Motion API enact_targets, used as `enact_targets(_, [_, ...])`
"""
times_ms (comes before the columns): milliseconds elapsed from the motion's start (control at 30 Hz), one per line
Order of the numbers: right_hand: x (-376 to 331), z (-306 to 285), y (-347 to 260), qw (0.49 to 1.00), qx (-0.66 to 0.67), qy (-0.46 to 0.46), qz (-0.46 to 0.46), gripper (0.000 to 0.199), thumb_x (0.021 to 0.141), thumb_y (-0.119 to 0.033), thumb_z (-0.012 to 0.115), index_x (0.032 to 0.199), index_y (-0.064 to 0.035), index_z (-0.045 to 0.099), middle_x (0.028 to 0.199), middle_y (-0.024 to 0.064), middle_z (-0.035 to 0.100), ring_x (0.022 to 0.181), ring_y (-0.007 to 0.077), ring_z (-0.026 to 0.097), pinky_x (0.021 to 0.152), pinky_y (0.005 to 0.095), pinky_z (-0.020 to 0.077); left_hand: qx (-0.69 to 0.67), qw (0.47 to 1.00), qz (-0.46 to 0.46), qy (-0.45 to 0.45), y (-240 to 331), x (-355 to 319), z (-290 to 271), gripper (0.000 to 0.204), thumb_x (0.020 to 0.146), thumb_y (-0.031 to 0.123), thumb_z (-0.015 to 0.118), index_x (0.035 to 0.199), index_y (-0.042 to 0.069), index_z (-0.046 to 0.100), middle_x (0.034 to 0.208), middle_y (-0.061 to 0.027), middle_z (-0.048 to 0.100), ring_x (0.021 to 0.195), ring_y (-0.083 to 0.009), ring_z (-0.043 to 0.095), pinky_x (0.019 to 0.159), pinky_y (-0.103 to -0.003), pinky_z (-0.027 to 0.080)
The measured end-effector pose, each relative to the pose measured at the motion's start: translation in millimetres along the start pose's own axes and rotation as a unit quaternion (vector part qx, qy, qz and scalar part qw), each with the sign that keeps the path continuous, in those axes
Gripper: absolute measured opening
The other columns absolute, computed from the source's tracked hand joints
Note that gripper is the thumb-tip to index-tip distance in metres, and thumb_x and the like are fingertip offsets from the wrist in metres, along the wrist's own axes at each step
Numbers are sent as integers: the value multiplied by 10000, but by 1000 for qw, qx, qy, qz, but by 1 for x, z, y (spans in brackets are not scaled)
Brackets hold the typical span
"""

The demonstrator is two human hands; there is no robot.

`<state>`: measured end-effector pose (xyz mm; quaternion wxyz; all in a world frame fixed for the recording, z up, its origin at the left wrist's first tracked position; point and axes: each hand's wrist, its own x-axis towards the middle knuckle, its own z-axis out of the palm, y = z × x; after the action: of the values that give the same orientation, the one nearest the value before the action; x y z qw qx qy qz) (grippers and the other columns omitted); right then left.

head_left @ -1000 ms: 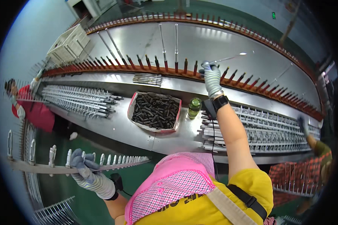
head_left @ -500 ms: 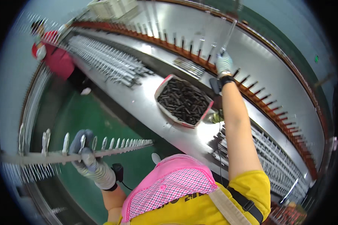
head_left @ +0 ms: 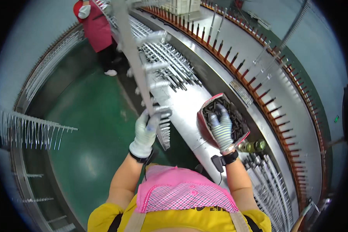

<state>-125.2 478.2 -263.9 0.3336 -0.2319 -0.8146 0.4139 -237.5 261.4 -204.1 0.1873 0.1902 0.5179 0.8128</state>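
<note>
My left hand (head_left: 145,133), in a pale glove with grey fingers, is closed around a long pale flat bar (head_left: 132,50). The bar slants up and away, with a row of short metal prongs along its right side; its near end shows below my fingers. My right hand (head_left: 221,129), in a striped glove, reaches into a red-edged box (head_left: 206,127) of small dark tubes (head_left: 237,118). Its visible fingers are spread over the tubes; the fingertips are partly lost among them, and no tube shows clearly in the hand.
Silvery toothed bars (head_left: 170,65) are piled on the metal table, with more (head_left: 268,185) at near right. A curved orange rail (head_left: 255,91) carries upright dark pegs. A green glass jar (head_left: 257,146) lies beside the box. A person in a red apron (head_left: 96,29) stands far left.
My right hand has come back from the peg rail into the box. The left hand has swung the bar from lying across the left to pointing away. My view has turned left.
</note>
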Motion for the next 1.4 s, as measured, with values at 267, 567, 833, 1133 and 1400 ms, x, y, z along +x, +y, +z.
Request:
enact_targets(267, [-98,81,-7,962,-162,-130,178,593,673,-237,641,1178,-37,403,1149,168,460,1018,302,469,875,372,377,-72,996,9,-55,51,132,-19,349,833,357,514,881,11,522,765,-88,600,566,-102,522,553,-249,468])
enact_targets(567, [-176,134,-34,909,-362,-10,205,645,557,-192,718,1117,-41,435,1034,183,507,940,345,490,805,422,401,-177,972,-154,-32,42,258,-46,360,829,383,502,868,27,471,818,-184,575,550,-207,549,596,-360,518])
enact_targets(833, [-148,142,-67,919,-387,17,70,332,593,-109,669,904,-145,559,647,72,507,626,263,491,564,391,361,-149,959,-240,2,-4,340,-144,401,778,451,544,962,96,509,875,-81,556,798,-213,554,596,-333,464])
enact_targets(1133, [102,178,-54,931,-359,-54,34,243,634,-206,654,864,-138,610,764,97,596,717,273,566,649,388,439,61,970,-235,29,-17,246,-237,565,779,393,576,1214,83,391,1167,-74,453,1031,-225,477,876,-370,380])
enact_targets(1400, [324,273,-70,923,-357,-135,53,328,650,-264,665,930,-101,615,881,139,613,837,286,579,745,366,455,55,928,-196,313,14,202,-336,433,784,245,593,1137,38,452,1009,-52,519,821,-156,547,744,-302,453])
